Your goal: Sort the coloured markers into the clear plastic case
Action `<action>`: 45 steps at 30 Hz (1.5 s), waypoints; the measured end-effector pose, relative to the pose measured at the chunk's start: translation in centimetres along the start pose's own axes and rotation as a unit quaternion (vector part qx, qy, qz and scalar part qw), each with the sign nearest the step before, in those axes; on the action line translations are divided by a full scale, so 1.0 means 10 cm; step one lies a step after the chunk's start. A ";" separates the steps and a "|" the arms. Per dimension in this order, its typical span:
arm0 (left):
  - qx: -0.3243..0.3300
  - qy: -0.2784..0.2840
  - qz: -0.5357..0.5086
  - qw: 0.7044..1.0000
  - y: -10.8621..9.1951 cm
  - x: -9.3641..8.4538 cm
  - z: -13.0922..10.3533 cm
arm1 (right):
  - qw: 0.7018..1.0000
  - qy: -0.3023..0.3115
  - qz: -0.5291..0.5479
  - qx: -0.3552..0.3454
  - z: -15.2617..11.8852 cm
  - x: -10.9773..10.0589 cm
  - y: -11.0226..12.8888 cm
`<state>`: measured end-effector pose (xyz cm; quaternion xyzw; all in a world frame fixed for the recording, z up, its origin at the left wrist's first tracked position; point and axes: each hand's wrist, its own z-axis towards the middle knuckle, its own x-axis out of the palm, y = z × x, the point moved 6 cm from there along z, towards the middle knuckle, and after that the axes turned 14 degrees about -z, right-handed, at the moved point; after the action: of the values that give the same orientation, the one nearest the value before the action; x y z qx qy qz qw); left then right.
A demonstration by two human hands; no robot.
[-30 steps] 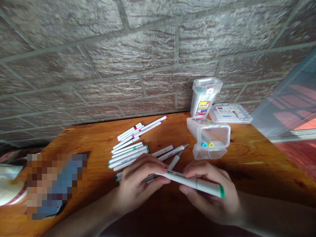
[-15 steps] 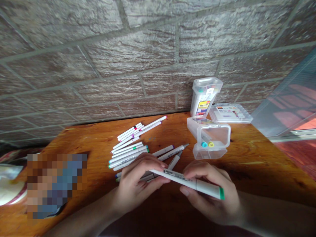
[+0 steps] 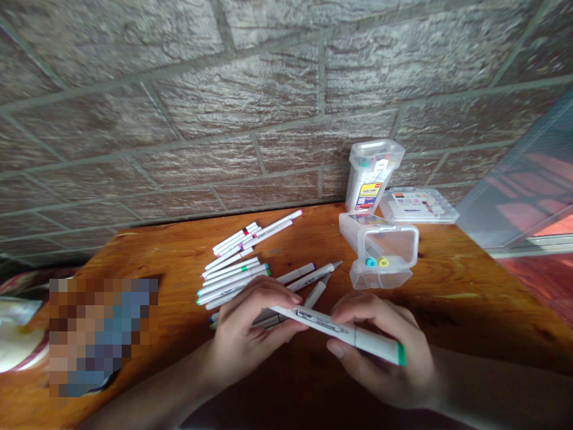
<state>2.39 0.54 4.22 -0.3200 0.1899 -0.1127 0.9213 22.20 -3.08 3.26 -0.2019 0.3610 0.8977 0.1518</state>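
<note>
1. Left hand (image 3: 259, 319) pinches the white marker (image 3: 329, 325) by one end; right hand (image 3: 389, 346) curls around its green-ended half, above the table's (image 3: 470, 310) near side.
2. Likely light, stiff, slick: mid-barrel suits gripping.
3. Loose markers (image 3: 235, 280) lie toward the far edge.

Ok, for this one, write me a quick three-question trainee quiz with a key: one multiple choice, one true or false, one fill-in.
1. The left hand and right hand both hold a marker. What colour is the band at its right end?
A) Red
B) Green
C) Yellow

2. True or false: the tall box by the wall stands upright.

3. Fill in: in the open box, beside the yellow marker end, a ___ one shows.

Key: 1. B. 2. True. 3. Light blue.
</note>
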 end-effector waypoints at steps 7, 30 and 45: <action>-0.004 -0.002 -0.003 1.000 0.02 0.00 -0.02 | 1.000 -0.001 0.000 -0.004 0.00 0.00 0.01; -0.020 0.014 0.017 1.000 0.02 0.00 -0.03 | 1.000 0.005 -0.008 -0.004 0.00 0.00 0.00; -0.070 0.061 0.002 0.996 0.05 0.02 -0.04 | 1.000 -0.016 -0.027 0.001 -0.01 -0.06 0.02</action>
<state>2.49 0.68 3.55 -0.3760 0.2536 -0.1168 0.8836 22.67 -3.34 3.56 -0.1974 0.3542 0.8958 0.1819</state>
